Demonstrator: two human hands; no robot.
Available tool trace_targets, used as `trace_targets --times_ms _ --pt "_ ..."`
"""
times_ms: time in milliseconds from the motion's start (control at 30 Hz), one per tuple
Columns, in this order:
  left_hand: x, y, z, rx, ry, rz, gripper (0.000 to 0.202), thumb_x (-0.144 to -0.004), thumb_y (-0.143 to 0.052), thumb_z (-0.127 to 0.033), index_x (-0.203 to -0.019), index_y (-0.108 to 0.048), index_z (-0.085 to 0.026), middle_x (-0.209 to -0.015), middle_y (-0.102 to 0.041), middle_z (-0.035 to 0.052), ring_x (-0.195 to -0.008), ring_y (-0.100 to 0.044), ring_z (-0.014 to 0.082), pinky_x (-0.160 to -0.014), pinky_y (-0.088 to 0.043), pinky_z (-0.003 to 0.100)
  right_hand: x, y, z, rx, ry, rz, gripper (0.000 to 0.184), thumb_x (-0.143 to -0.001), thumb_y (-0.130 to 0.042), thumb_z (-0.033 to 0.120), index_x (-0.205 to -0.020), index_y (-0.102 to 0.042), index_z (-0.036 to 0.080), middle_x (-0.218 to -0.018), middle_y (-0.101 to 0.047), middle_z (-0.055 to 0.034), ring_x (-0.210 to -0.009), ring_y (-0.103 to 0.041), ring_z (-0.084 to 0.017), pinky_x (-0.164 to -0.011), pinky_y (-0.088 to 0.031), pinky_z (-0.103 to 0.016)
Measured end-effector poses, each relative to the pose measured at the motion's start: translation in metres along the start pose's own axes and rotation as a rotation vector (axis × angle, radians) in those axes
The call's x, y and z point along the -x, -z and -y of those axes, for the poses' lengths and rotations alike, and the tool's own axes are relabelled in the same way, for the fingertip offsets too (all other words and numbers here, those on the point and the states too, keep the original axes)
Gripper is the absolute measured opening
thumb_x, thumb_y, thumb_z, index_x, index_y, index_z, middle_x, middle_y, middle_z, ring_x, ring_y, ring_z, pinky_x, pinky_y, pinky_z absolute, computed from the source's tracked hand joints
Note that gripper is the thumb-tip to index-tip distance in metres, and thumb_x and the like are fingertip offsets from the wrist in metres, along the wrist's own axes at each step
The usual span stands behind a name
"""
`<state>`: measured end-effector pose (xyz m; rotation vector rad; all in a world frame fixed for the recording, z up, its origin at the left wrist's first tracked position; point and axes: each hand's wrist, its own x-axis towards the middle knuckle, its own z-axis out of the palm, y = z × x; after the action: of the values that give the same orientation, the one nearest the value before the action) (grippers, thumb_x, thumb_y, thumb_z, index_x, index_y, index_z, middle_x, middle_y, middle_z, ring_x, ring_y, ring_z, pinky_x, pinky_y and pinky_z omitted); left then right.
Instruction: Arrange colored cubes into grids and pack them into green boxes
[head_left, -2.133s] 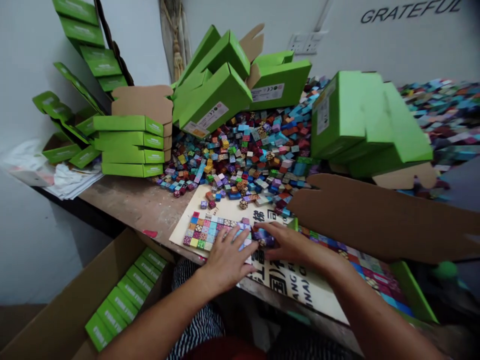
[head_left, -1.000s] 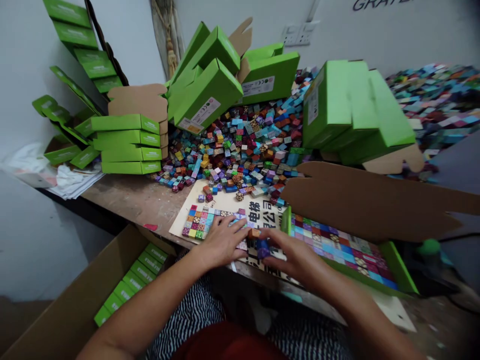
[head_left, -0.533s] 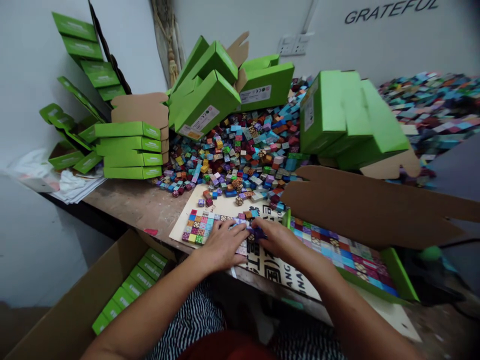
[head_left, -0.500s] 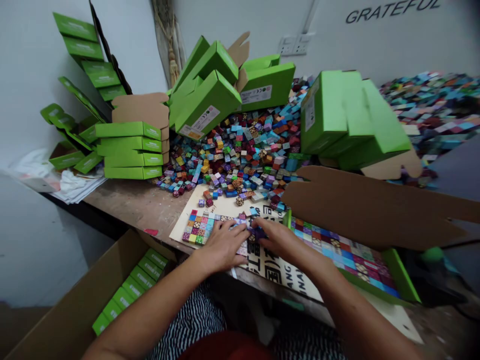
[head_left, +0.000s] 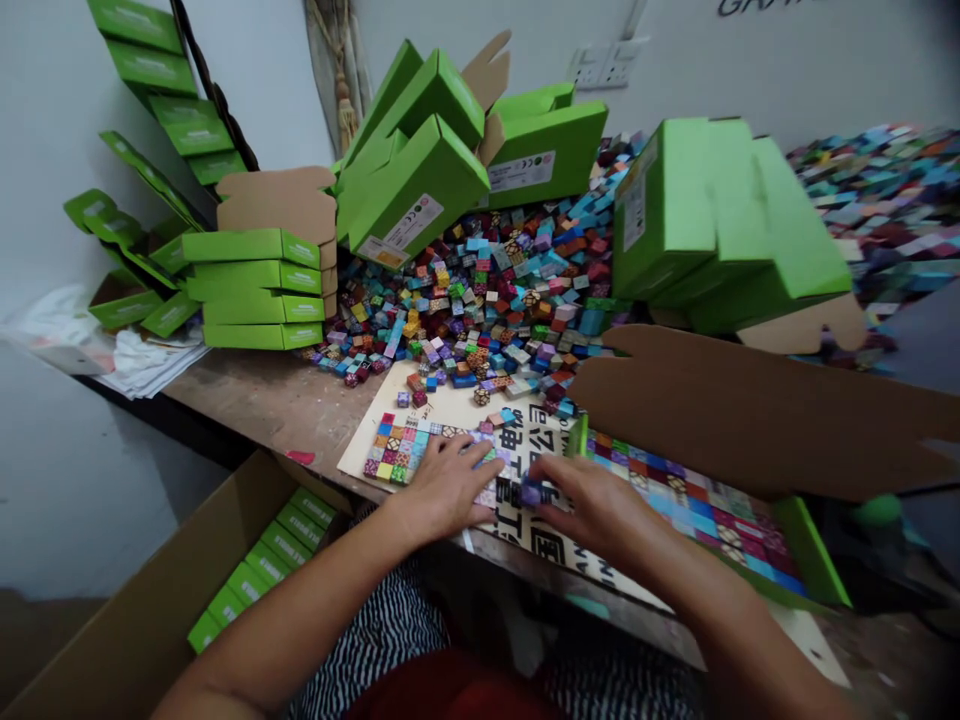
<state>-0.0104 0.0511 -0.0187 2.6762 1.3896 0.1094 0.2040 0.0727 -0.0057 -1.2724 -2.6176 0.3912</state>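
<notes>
My left hand (head_left: 448, 482) lies over the right part of a flat block of small patterned cubes (head_left: 394, 455), its fingers spread and resting on them. Several rows stick out to the left of it; the rest is partly covered by my palm. Just to the right, thumb and fingers of my right hand (head_left: 581, 497) are closed on a dark purple cube (head_left: 530, 492), slightly blurred, held apart from the block. Under both lies a cream cardboard sheet (head_left: 375, 425) with large black printed characters. A few loose cubes (head_left: 499, 418) sit just beyond my left fingertips.
A large heap of mixed cubes (head_left: 480, 300) spreads behind the sheet. Green boxes (head_left: 427, 200) lean on it, more green boxes (head_left: 255, 300) are stacked left. An open green box (head_left: 814, 550) filled with cubes lies right. A carton (head_left: 142, 600) of green boxes stands below left.
My right hand has moved slightly right and toward me, away from the left hand, with the purple cube between its fingers. My left hand stays on the block. The view has shifted slightly.
</notes>
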Motion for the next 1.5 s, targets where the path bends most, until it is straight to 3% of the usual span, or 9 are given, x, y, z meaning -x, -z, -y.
trace_targets --times_ms 133,300,467,633,733,867,1000,1300,1500 --pt "0.001 0.0 0.002 0.012 -0.003 0.01 0.063 -0.083 -0.062 -0.05 -0.137 -0.038 -0.027 -0.144 -0.041 0.0056 -0.128 -0.035 0.0298 -0.099 -0.032 0.045 0.012 -0.019 0.018 -0.187 0.015 0.048 0.018 -0.074 -0.052 0.009 -0.086 -0.056 0.022 -0.093 -0.065 -0.0055 -0.082 -0.062 -0.019 -0.072 -0.049 -0.03" --pt "0.002 0.002 0.0 0.027 0.003 -0.009 0.057 -0.085 -0.058 -0.051 -0.134 -0.041 -0.027 -0.142 -0.043 0.0048 -0.128 -0.035 0.0282 -0.1 -0.032 0.044 0.017 -0.044 0.026 -0.238 -0.055 -0.139 0.014 -0.081 -0.049 0.013 -0.087 -0.058 0.022 -0.106 -0.059 -0.0078 -0.088 -0.063 -0.019 -0.075 -0.051 -0.03" --pt "0.004 0.0 -0.001 0.041 0.014 -0.04 0.054 -0.086 -0.055 -0.049 -0.134 -0.042 -0.027 -0.141 -0.044 0.0046 -0.127 -0.036 0.0284 -0.1 -0.031 0.045 0.005 -0.026 0.006 -0.263 0.014 -0.085 0.012 -0.083 -0.051 0.016 -0.087 -0.06 0.023 -0.097 -0.064 -0.0049 -0.086 -0.062 -0.018 -0.074 -0.05 -0.029" --pt "0.004 -0.004 -0.001 0.049 0.019 -0.046 0.058 -0.085 -0.056 -0.054 -0.135 -0.041 -0.028 -0.144 -0.042 0.004 -0.13 -0.033 0.0294 -0.101 -0.029 0.047 -0.055 -0.006 -0.02 0.003 -0.114 -0.085 0.035 -0.083 -0.05 0.012 -0.115 -0.06 0.021 -0.11 -0.063 -0.0098 -0.093 -0.062 -0.023 -0.08 -0.047 -0.032" --pt "0.005 -0.006 -0.001 0.054 0.033 -0.057 0.057 -0.086 -0.054 -0.054 -0.135 -0.041 -0.029 -0.144 -0.042 0.003 -0.13 -0.033 0.0286 -0.103 -0.028 0.047 -0.078 -0.011 -0.024 0.1 -0.149 0.0 0.033 -0.081 -0.054 0.012 -0.111 -0.064 0.02 -0.11 -0.063 -0.0103 -0.091 -0.063 -0.022 -0.079 -0.046 -0.029" --pt "0.005 -0.008 -0.003 0.056 0.046 -0.059 0.058 -0.085 -0.054 -0.054 -0.135 -0.04 -0.029 -0.146 -0.039 0.0021 -0.131 -0.031 0.0283 -0.104 -0.027 0.047 -0.072 -0.02 -0.024 0.11 -0.196 0.004 0.018 -0.085 -0.053 0.024 -0.094 -0.067 0.018 -0.091 -0.068 -0.0104 -0.081 -0.064 -0.022 -0.071 -0.044 -0.029" --pt "0.005 -0.009 -0.004 0.059 0.053 -0.058 0.06 -0.085 -0.055 -0.053 -0.136 -0.039 -0.028 -0.145 -0.039 0.0022 -0.13 -0.031 0.0286 -0.104 -0.027 0.048 -0.061 -0.021 -0.025 -0.013 -0.264 -0.007 0.025 -0.085 -0.053 0.033 -0.105 -0.06 0.019 -0.077 -0.069 -0.0052 -0.069 -0.063 -0.019 -0.06 -0.041 -0.026" --pt "0.005 -0.01 -0.004 0.063 0.056 -0.067 0.057 -0.084 -0.056 -0.054 -0.133 -0.042 -0.028 -0.144 -0.04 0.002 -0.13 -0.032 0.0282 -0.103 -0.028 0.047 -0.066 -0.021 -0.023 -0.225 -0.218 0.032 0.016 -0.085 -0.049 0.026 -0.092 -0.062 0.02 -0.081 -0.07 -0.0041 -0.073 -0.063 -0.019 -0.063 -0.043 -0.026" --pt "0.002 -0.005 -0.007 0.076 0.061 -0.101 0.064 -0.084 -0.057 -0.055 -0.137 -0.037 -0.025 -0.144 -0.04 0.0063 -0.13 -0.033 0.0294 -0.104 -0.028 0.047 -0.077 -0.02 -0.027 -0.184 -0.212 -0.021 0.025 -0.087 -0.047 0.028 -0.104 -0.064 0.021 -0.096 -0.069 -0.0071 -0.087 -0.062 -0.021 -0.074 -0.045 -0.03"
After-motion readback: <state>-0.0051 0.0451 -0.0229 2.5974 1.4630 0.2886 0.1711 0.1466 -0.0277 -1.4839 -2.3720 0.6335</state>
